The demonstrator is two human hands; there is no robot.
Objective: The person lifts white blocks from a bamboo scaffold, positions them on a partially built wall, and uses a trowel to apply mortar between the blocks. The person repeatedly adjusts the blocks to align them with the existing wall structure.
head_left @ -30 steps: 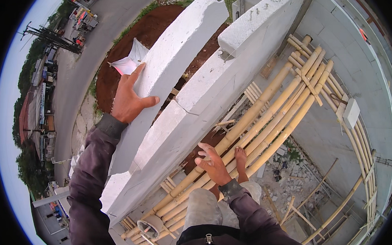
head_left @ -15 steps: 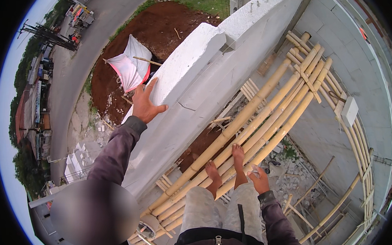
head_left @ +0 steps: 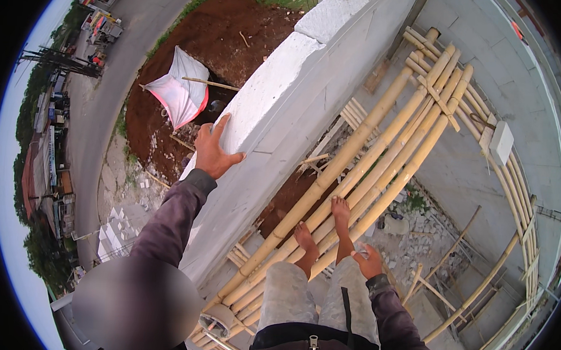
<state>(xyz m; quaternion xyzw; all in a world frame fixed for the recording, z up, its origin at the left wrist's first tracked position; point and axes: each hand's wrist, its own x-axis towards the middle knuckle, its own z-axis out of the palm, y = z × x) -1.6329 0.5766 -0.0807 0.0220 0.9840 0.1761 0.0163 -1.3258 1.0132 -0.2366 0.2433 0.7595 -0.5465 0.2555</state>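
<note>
My left hand (head_left: 216, 153) grips the edge of a long white block (head_left: 266, 83) on top of the block wall (head_left: 229, 210), thumb spread to the right. The block lies in line with a neighbouring block (head_left: 338, 8), with a narrow joint between them. My right hand (head_left: 368, 262) is low at the right, beside my leg, fingers curled; whether anything is in them is unclear. My bare feet (head_left: 340, 212) rest on lengthwise bamboo poles (head_left: 382, 148) beside the wall.
Bamboo scaffolding (head_left: 518, 185) carries a loose block (head_left: 502, 142) at right, above a rubble-strewn floor far below. A round container (head_left: 214, 322) sits on the poles at lower left. Beyond the wall are a steep drop, red soil, a white sheet (head_left: 177, 95) and a road.
The long block has moved right and down into line with the wall's top. My left hand moved right with it; my right hand dropped rightward beside my leg. The view shifted slightly.
</note>
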